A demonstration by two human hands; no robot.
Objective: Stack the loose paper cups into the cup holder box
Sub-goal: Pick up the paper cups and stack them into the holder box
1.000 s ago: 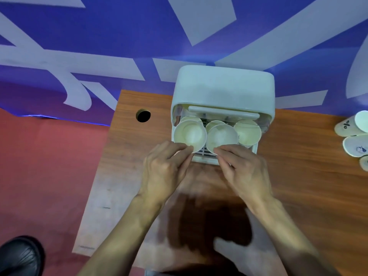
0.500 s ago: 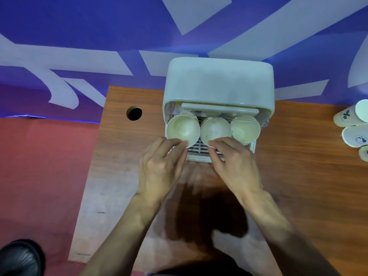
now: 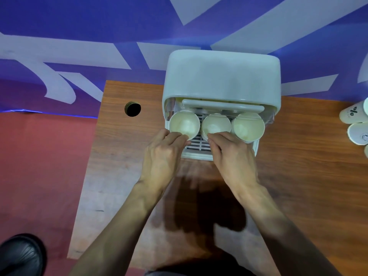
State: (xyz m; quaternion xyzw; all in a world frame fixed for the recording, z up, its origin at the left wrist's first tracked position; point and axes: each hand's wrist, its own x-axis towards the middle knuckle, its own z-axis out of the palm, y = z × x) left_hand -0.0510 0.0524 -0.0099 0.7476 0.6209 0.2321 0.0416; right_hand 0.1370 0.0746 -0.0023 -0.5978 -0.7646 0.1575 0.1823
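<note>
The grip of the left hand (image 3: 162,156) pinches the left cup's (image 3: 184,124) near rim. The right hand (image 3: 233,159) pinches the middle cup (image 3: 216,124). All 3, with the right cup (image 3: 249,127), sit inside the cup holder box (image 3: 221,76). Loose cups (image 3: 356,126) lie at the table's (image 3: 308,176) right edge.

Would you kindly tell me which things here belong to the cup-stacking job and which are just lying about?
Job: cup holder box; left cup, pinched by the left hand; middle cup, pinched by the right hand; right cup; loose cups at far right.
Lying about: black shoe; cable hole in the table.
</note>
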